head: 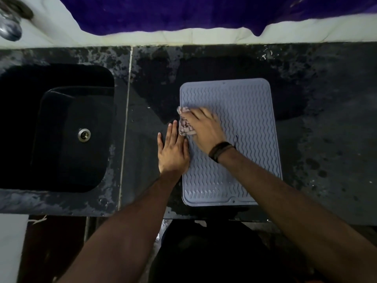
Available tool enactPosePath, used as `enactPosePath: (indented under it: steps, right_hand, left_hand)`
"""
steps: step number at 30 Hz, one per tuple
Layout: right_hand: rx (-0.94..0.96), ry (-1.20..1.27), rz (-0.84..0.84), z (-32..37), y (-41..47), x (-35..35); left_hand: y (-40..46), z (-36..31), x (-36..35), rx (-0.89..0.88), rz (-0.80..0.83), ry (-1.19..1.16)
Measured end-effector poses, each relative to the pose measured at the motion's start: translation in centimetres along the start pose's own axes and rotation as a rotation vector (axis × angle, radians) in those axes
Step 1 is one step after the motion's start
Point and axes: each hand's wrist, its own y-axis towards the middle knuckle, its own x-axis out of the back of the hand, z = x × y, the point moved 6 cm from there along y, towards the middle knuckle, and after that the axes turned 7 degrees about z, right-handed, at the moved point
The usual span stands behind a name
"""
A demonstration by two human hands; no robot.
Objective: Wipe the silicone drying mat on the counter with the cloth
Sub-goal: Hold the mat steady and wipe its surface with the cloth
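A grey silicone drying mat (244, 123) with a wavy ridged pattern lies flat on the dark counter (326, 139). My right hand (204, 129) presses a crumpled, patterned cloth (185, 124) onto the mat's left edge, about halfway up. The cloth sticks out from under the fingers on the left. My left hand (173, 149) lies flat with fingers spread, palm down, partly on the counter and partly on the mat's left edge, just below the cloth. A dark band circles my right wrist.
A dark sink (61, 127) with a metal drain (84, 135) is sunk in the counter at the left. A tap (10, 23) shows at the top left. A purple fabric (183, 13) hangs along the white wall behind. The counter's front edge runs below the mat.
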Motion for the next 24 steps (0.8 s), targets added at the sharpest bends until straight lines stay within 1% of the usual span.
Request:
enactPosePath:
  steps: [2, 5, 7, 9, 12, 13, 15, 17, 19, 22, 24]
  right_hand:
    - [0.036, -0.077, 0.023, 0.0, 1.8, -0.2]
    - [0.031, -0.141, 0.054, -3.1, 2.3, -0.1]
    - [-0.025, -0.123, 0.043, -5.7, 2.0, 0.5]
    - [-0.123, -0.078, 0.019, -7.6, 2.4, 1.3]
    - [-0.22, -0.064, -0.055, -7.5, 4.5, 2.4]
    - [-0.221, -0.064, -0.079, -6.7, 5.4, 2.7]
    - [-0.162, -0.051, -0.09, -4.1, 7.3, 2.7]
    - [-0.054, -0.077, -0.048, -1.4, 8.7, 1.9]
    - [0.007, -0.137, -0.014, -0.5, 9.3, 1.3]
    - [-0.006, -0.181, -0.02, -3.2, 9.1, 1.9]
    - [-0.08, -0.212, -0.005, -6.5, 8.6, 2.6]
  left_hand:
    - [-0.1, 0.0, 0.1, 0.006, 0.0, 0.001]
    - [-0.1, 0.2, -0.1, 0.01, 0.007, -0.007]
    - [-0.1, 0.2, -0.2, 0.011, 0.002, -0.016]
    - [0.0, 0.2, -0.3, 0.009, 0.004, -0.027]
    - [0.0, 0.3, -0.4, 0.015, 0.01, -0.027]
    - [0.1, 0.3, -0.5, 0.017, 0.01, -0.025]
    - [0.1, 0.2, -0.5, 0.02, -0.002, -0.014]
    - [0.0, 0.3, -0.5, 0.023, -0.016, 0.0]
    - [0.1, 0.3, -0.5, 0.031, -0.009, 0.003]
    - [0.0, 0.5, -0.6, 0.04, 0.007, 0.002]
    - [0.1, 0.5, -0.6, 0.04, 0.016, -0.005]
